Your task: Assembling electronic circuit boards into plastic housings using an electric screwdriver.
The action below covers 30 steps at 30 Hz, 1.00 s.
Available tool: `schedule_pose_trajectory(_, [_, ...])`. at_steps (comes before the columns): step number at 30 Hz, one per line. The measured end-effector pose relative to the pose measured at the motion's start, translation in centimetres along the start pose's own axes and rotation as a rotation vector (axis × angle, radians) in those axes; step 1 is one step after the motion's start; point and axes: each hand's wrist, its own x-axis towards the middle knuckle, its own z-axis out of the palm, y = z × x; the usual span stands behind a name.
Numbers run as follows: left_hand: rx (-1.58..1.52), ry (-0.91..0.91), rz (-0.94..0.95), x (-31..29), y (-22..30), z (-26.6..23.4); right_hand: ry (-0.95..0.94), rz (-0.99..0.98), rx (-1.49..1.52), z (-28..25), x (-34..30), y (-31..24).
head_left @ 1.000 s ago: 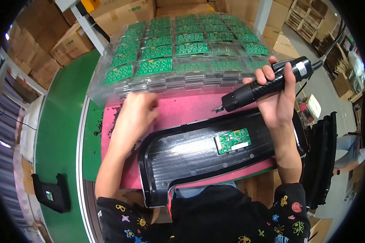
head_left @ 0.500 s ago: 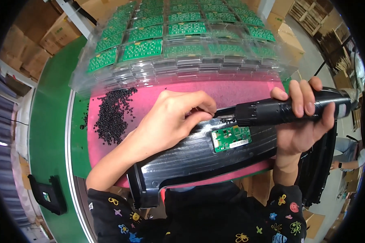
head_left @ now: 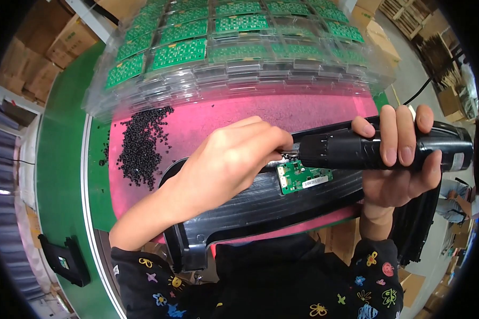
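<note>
My right hand is wrapped round a black electric screwdriver, held almost level with its nose pointing left. At the bit my left hand has its fingers pinched together; what lies between them is too small and hidden to make out. Several tiny dark screws seem to cling around the bit. Beneath both hands rests a long, curved black plastic housing. A small green circuit board with a white label strip sits on it, just below the screwdriver's nose.
On the pink mat, left, lies a pile of small black screws. Stacked clear trays of green boards stand behind. Another black housing lies far left on the green surface. More black parts are at right.
My left fingers have moved slightly right, up to the screwdriver's bit. The screwdriver has levelled a little and shifted slightly. The whole view has also shifted a bit.
</note>
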Motion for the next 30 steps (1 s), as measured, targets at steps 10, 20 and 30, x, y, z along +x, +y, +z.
schedule_pose_trajectory(10, [0.578, 0.011, 0.277, -0.5, 0.8, 0.2, 0.254, 0.018, 0.068, 1.4, 0.2, 0.7])
schedule_pose_trajectory(20, [0.445, 0.028, 0.192, 0.1, 0.5, 0.1, 0.044, -0.062, -0.174, 0.1, 0.2, -2.6])
schedule_pose_trajectory(30, [0.082, -0.412, 0.015, -1.1, -0.5, 0.9, 0.059, 0.124, -0.544, -2.1, 1.0, -2.2])
